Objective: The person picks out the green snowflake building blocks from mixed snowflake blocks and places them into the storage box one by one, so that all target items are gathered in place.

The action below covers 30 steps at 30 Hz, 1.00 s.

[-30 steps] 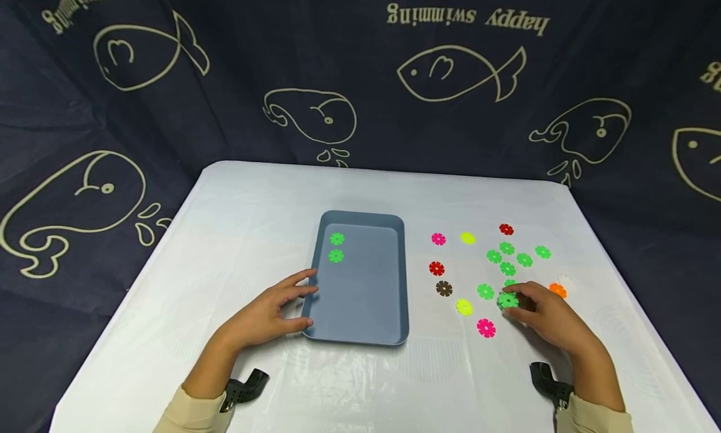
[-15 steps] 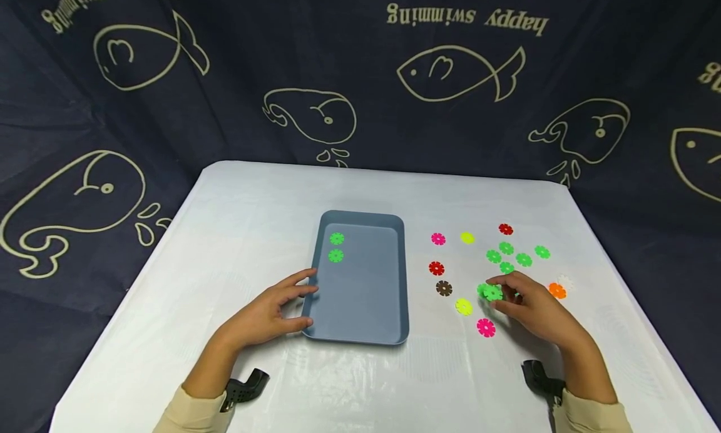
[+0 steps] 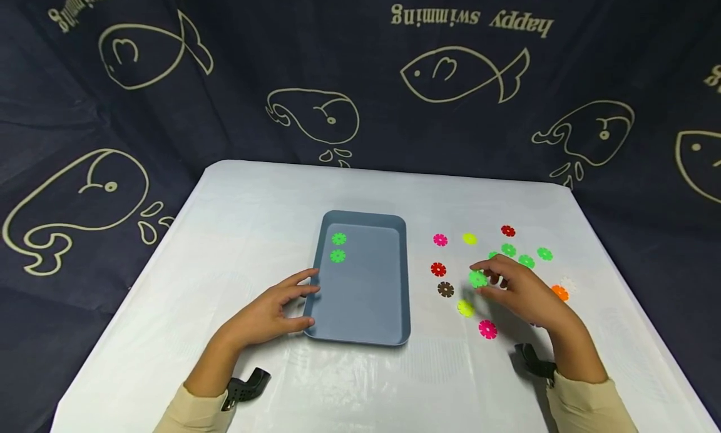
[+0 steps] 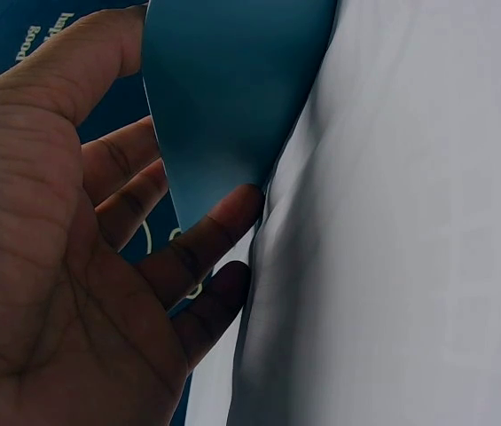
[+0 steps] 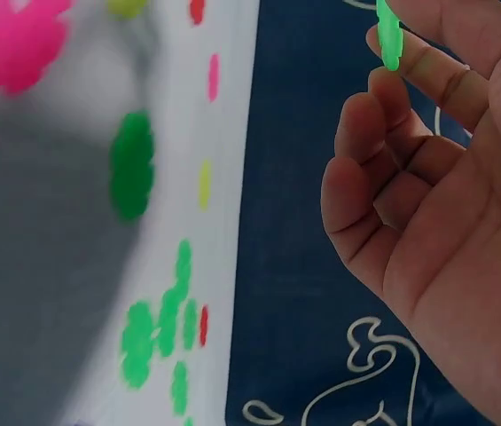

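Note:
My right hand [image 3: 521, 289] pinches a green notched plastic disc [image 3: 477, 279] between thumb and index finger, above the white tabletop. The right wrist view shows this disc [image 5: 391, 40] edge-on, with the other fingers curled beneath. At the left, my left hand [image 3: 265, 317] rests with spread fingers against the left side of a blue-grey rectangular tray [image 3: 360, 301]. Its fingertips touch the tray wall [image 4: 223, 98] in the left wrist view. Two green discs [image 3: 338, 248] lie in the tray's far left part, one in front of the other.
Right of the tray lie scattered discs: several green [image 3: 526, 261], a brown one [image 3: 445, 289], red [image 3: 438, 269], pink [image 3: 487, 329], yellow [image 3: 465, 308], orange [image 3: 560, 292] and white [image 3: 569, 284]. A dark cloth [image 3: 372, 132] with fish and whale drawings hangs behind the table.
My right hand, pinching the green disc, has lifted and moved left and away from me over the scattered discs. My left hand and the tray have stayed in place.

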Available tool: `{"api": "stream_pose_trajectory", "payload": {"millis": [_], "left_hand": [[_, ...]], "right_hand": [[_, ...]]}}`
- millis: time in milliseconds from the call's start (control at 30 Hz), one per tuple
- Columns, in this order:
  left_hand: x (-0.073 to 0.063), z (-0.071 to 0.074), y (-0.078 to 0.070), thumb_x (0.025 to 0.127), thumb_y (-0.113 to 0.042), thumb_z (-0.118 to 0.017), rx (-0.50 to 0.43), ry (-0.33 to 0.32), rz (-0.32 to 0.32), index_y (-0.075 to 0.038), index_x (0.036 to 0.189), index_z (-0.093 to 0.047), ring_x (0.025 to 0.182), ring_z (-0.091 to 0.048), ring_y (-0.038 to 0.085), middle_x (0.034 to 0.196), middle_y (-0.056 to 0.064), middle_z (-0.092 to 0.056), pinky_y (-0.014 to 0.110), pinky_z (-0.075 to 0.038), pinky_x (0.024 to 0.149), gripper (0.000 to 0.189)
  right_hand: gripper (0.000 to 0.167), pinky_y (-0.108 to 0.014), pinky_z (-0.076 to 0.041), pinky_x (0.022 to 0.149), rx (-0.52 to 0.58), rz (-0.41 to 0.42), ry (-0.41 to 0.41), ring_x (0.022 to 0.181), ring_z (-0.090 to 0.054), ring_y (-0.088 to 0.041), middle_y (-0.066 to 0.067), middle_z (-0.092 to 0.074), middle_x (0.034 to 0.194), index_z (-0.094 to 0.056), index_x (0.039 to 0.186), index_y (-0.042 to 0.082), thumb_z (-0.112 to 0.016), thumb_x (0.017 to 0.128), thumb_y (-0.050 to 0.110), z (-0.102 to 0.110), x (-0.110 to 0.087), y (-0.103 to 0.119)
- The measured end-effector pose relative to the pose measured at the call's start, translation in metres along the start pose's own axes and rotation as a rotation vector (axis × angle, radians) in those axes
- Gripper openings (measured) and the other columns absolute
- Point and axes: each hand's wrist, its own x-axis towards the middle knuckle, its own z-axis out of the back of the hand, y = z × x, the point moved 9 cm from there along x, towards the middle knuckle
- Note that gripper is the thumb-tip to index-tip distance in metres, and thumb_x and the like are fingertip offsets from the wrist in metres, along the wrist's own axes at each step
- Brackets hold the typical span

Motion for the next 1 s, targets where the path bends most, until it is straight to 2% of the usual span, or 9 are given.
{"api": "stream_pose_trajectory", "payload": {"millis": [133,300,500,767,1000], "left_hand": [[0.001,0.001,0.0,0.087,-0.038,-0.078,0.014,-0.007,-0.018,-0.01,0.138,-0.06,0.143,-0.033,0.022,0.159,-0.008,-0.031,0.051,-0.038,0.107,0.061],[0.001,0.001,-0.001,0.087,-0.036,-0.078,0.028,-0.016,-0.035,-0.01,0.137,-0.06,0.143,-0.034,0.025,0.159,-0.004,-0.033,0.052,-0.039,0.106,0.059],[0.0,0.001,0.002,0.087,-0.037,-0.078,0.006,-0.011,-0.017,-0.011,0.138,-0.06,0.144,-0.031,0.023,0.159,-0.008,-0.031,0.052,-0.038,0.107,0.06],[-0.001,-0.001,0.001,0.088,-0.038,-0.077,-0.012,-0.001,0.003,-0.011,0.139,-0.059,0.144,-0.031,0.021,0.16,-0.008,-0.03,0.051,-0.038,0.107,0.061],[-0.001,0.0,-0.001,0.088,-0.038,-0.077,-0.005,-0.003,-0.001,-0.009,0.139,-0.059,0.144,-0.032,0.022,0.16,-0.007,-0.03,0.051,-0.039,0.107,0.061]], "right_hand": [[0.038,-0.032,-0.05,0.074,0.013,-0.003,0.03,0.088,-0.054,-0.015,0.009,-0.059,0.1,-0.066,0.122,0.017,-0.077,0.087,0.006,-0.002,0.012,0.006],[0.04,-0.032,-0.049,0.074,0.024,-0.006,0.067,0.088,-0.052,-0.016,0.005,-0.057,0.098,-0.066,0.123,0.015,-0.077,0.086,0.006,-0.006,0.029,0.018],[0.04,-0.034,-0.049,0.073,0.047,0.044,0.084,0.087,-0.052,-0.016,0.004,-0.056,0.095,-0.066,0.121,0.011,-0.079,0.084,0.005,-0.011,0.048,0.034],[0.037,-0.032,-0.048,0.071,0.091,0.096,0.093,0.087,-0.053,-0.018,0.007,-0.056,0.095,-0.067,0.118,0.015,-0.08,0.084,0.009,-0.02,0.065,0.05],[0.036,-0.029,-0.046,0.067,0.119,0.129,0.111,0.084,-0.052,-0.02,0.001,-0.056,0.094,-0.067,0.121,0.012,-0.079,0.087,0.011,-0.031,0.081,0.063]]}}
